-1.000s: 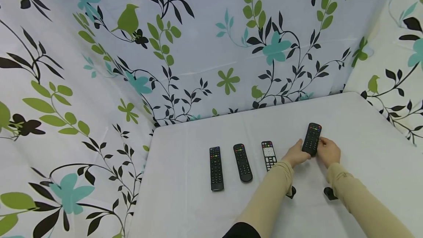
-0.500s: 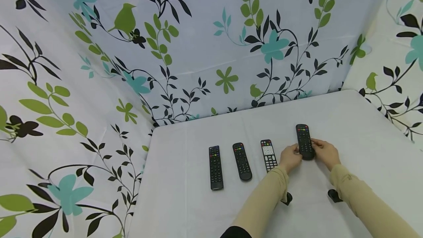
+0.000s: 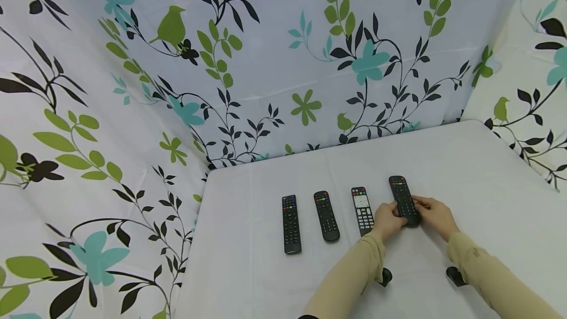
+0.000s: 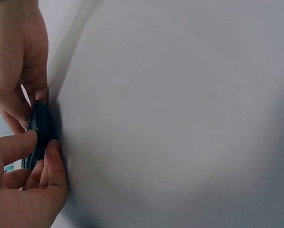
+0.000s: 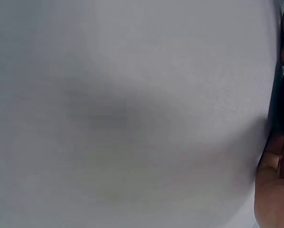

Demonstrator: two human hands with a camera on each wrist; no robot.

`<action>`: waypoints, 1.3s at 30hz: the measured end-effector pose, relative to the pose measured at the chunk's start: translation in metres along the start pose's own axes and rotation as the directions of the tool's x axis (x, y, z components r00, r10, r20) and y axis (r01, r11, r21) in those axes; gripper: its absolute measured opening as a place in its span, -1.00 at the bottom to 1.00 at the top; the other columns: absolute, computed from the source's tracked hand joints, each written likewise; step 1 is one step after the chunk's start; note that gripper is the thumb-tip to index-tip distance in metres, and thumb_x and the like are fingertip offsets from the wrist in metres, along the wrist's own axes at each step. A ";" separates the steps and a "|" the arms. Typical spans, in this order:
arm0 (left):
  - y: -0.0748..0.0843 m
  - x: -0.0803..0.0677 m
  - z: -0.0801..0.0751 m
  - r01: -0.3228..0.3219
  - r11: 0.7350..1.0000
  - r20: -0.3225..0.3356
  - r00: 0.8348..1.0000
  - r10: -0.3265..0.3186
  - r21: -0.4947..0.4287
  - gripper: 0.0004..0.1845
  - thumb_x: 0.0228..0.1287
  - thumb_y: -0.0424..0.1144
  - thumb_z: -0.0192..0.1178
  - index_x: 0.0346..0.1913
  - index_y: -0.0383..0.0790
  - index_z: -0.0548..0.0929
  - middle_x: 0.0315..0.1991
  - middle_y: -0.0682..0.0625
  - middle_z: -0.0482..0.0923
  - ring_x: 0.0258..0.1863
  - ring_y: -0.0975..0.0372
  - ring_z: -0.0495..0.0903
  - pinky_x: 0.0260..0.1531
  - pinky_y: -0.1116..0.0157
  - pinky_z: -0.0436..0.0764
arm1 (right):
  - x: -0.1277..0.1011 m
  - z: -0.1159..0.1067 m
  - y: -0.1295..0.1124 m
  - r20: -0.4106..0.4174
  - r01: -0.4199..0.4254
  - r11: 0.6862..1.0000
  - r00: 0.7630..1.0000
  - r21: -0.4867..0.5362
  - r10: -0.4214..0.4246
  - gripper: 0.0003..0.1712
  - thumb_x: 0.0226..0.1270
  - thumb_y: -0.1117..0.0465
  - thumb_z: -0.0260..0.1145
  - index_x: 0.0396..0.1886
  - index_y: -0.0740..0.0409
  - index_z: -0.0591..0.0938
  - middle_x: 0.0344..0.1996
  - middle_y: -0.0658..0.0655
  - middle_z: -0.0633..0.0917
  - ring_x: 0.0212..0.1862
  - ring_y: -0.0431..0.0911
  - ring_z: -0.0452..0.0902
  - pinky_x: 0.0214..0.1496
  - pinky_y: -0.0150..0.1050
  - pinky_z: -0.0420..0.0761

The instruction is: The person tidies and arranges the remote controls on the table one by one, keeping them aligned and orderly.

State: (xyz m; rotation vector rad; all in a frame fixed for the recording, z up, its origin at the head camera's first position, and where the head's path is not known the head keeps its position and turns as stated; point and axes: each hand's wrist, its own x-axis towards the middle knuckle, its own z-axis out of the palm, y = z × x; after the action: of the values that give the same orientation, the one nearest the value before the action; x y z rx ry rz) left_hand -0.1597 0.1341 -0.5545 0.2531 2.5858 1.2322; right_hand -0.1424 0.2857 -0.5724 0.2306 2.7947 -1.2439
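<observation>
Four remotes lie in a row on the white table (image 3: 266, 279). From the left these are a black remote (image 3: 291, 224), a second black remote (image 3: 326, 215), a remote with a white face (image 3: 362, 204) and a fourth black remote (image 3: 403, 200). My left hand (image 3: 386, 219) and right hand (image 3: 437, 214) pinch the near end of the fourth remote from either side, and it angles slightly left. In the left wrist view the fourth remote (image 4: 42, 127) shows edge-on between my left hand (image 4: 25, 187) and right hand (image 4: 15, 61). The right wrist view catches only the fourth remote's dark edge (image 5: 278, 104) and my right hand (image 5: 275, 190).
Cloth printed with leaves and birds (image 3: 266, 63) walls in the table at the back and on both sides. Bare white table stretches to the right of the hands and in front of the row. Small black wrist cameras (image 3: 384, 276) hang under both sleeves.
Both hands have drawn the fourth remote nearer and to the left, toward the white-faced one. Its far end has swung from leaning right to leaning left.
</observation>
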 end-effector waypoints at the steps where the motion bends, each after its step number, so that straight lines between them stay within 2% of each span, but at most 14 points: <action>1: -0.001 -0.002 0.000 -0.003 1.000 -0.002 1.000 0.003 0.001 -0.70 -0.03 -0.35 0.33 -0.15 -0.28 0.65 -0.52 0.11 0.27 -0.53 0.39 0.18 -0.51 0.51 0.20 | -0.001 0.001 0.001 0.002 0.004 1.000 1.000 -0.003 -0.004 -0.46 0.44 0.04 -0.06 0.22 0.35 0.40 0.05 0.53 0.50 0.05 0.37 0.42 -0.04 0.16 0.45; 5: -0.002 -0.010 0.000 0.006 1.000 -0.009 1.000 -0.006 -0.005 -0.77 -0.03 -0.35 0.34 -0.24 -0.31 0.64 -0.53 0.11 0.26 -0.54 0.39 0.17 -0.53 0.50 0.19 | -0.008 0.003 -0.001 0.030 -0.001 1.000 1.000 0.016 0.000 -0.45 0.45 0.03 -0.07 0.25 0.32 0.38 0.12 0.53 0.45 0.14 0.40 0.34 0.04 0.21 0.41; 8: -0.003 -0.016 0.000 0.029 0.999 -0.014 0.999 -0.030 -0.034 -0.65 -0.02 -0.35 0.34 -0.09 -0.32 0.64 -0.52 0.10 0.28 -0.54 0.40 0.17 -0.52 0.51 0.21 | -0.013 0.004 -0.003 0.052 -0.002 1.000 0.999 0.024 0.001 -0.43 0.45 0.00 -0.09 0.26 0.31 0.37 0.16 0.53 0.40 0.19 0.43 0.27 0.09 0.25 0.37; 12: -0.006 -0.023 -0.003 0.039 0.998 -0.016 0.999 -0.040 -0.058 -0.48 -0.02 -0.36 0.34 0.10 -0.33 0.57 -0.51 0.08 0.32 -0.53 0.40 0.17 -0.51 0.51 0.22 | -0.019 0.006 -0.006 0.058 0.013 1.000 0.998 0.013 -0.014 -0.42 0.45 -0.02 -0.10 0.26 0.30 0.37 0.16 0.53 0.41 0.18 0.43 0.28 0.08 0.25 0.37; 20: -0.008 -0.035 -0.012 0.025 0.999 -0.024 0.999 -0.025 -0.021 -0.50 -0.07 -0.39 0.30 0.06 -0.36 0.58 -0.58 0.10 0.25 -0.53 0.39 0.15 -0.53 0.50 0.16 | -0.026 0.014 -0.012 0.064 0.042 0.999 0.997 0.016 -0.043 -0.45 0.45 0.02 -0.06 0.25 0.30 0.40 0.14 0.54 0.43 0.16 0.43 0.31 0.06 0.24 0.40; 27: -0.008 -0.039 -0.012 0.027 0.999 -0.038 0.999 -0.028 -0.022 -0.45 -0.08 -0.41 0.27 0.11 -0.39 0.54 -0.55 0.09 0.27 -0.51 0.39 0.15 -0.53 0.50 0.17 | -0.029 0.014 -0.018 0.070 0.040 0.999 0.997 0.031 -0.042 -0.45 0.46 0.02 -0.08 0.25 0.30 0.40 0.14 0.54 0.43 0.16 0.43 0.31 0.05 0.23 0.41; 31: -0.009 -0.041 -0.012 0.020 0.999 -0.042 0.999 -0.022 -0.035 -0.48 -0.07 -0.41 0.27 0.08 -0.41 0.56 -0.56 0.10 0.24 -0.51 0.38 0.16 -0.53 0.50 0.17 | -0.029 0.016 -0.016 0.076 0.031 0.999 0.997 0.034 -0.034 -0.44 0.46 0.01 -0.09 0.27 0.29 0.38 0.18 0.51 0.40 0.21 0.42 0.27 0.10 0.24 0.37; 35: -0.011 -0.042 -0.013 0.009 0.999 -0.050 0.999 -0.011 -0.038 -0.63 -0.06 -0.41 0.25 -0.08 -0.41 0.61 -0.57 0.11 0.22 -0.50 0.38 0.15 -0.53 0.49 0.15 | -0.028 0.017 -0.016 0.079 0.035 0.999 0.996 0.035 -0.038 -0.41 0.46 -0.02 -0.10 0.27 0.30 0.37 0.16 0.51 0.42 0.19 0.42 0.29 0.07 0.23 0.40; 37: -0.012 -0.043 -0.013 -0.006 1.000 -0.056 0.998 0.004 -0.030 -0.70 -0.06 -0.40 0.23 -0.18 -0.41 0.62 -0.58 0.11 0.22 -0.50 0.38 0.15 -0.53 0.50 0.15 | -0.029 0.016 -0.017 0.077 0.033 0.999 0.996 0.042 -0.036 -0.41 0.46 -0.02 -0.09 0.27 0.31 0.37 0.12 0.51 0.47 0.14 0.39 0.36 0.02 0.17 0.45; 39: -0.012 -0.046 -0.014 -0.025 0.999 -0.070 0.997 0.023 -0.026 -0.69 -0.05 -0.37 0.23 -0.16 -0.40 0.64 -0.57 0.09 0.29 -0.49 0.39 0.18 -0.51 0.52 0.18 | -0.031 0.014 -0.017 0.070 0.031 0.998 0.997 0.046 -0.034 -0.42 0.45 0.00 -0.08 0.26 0.33 0.37 0.05 0.49 0.51 0.06 0.34 0.44 -0.05 0.06 0.52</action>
State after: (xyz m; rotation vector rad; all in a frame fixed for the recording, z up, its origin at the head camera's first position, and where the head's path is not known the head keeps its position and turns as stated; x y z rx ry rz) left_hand -0.1211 0.1040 -0.5483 0.2408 2.6299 1.3062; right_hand -0.1146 0.2608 -0.5650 0.1410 2.7243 -1.2960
